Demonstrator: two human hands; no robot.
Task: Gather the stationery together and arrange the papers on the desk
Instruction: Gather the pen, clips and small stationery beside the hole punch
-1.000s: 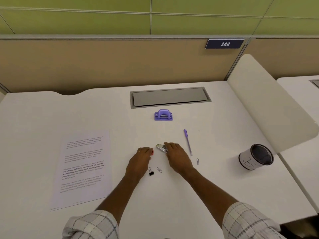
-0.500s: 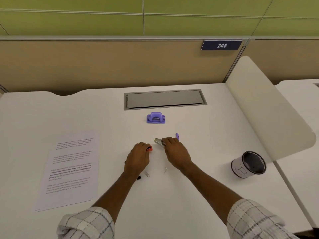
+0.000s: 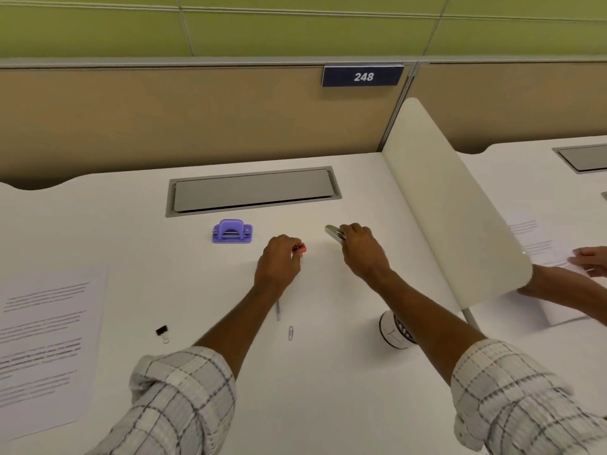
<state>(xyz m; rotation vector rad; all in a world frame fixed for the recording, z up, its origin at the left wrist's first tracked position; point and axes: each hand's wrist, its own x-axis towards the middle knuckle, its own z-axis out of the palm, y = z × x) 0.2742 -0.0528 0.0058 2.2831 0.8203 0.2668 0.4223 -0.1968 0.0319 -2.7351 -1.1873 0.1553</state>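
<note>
On the white desk [image 3: 115, 231], at 9 o'clock, lies a printed paper [image 3: 42, 349], partly cut by the frame edge. A black binder clip [image 3: 162, 332] sits at 7 o'clock, well apart from the purple hole punch [image 3: 232, 231] farther back. The left hand [image 3: 279, 259] has its fingers curled around a small red object [image 3: 299, 248]. Below its forearm a pen [image 3: 278, 311] shows partly, with 1 paper clip [image 3: 290, 332] just beside. The right hand [image 3: 359, 249] grips a metal stapler [image 3: 334, 232]. Its forearm hides part of the white cup [image 3: 391, 330] at 4 o'clock. Beyond the divider [image 3: 453, 205], another person's hand [image 3: 591, 259] rests on papers.
</note>
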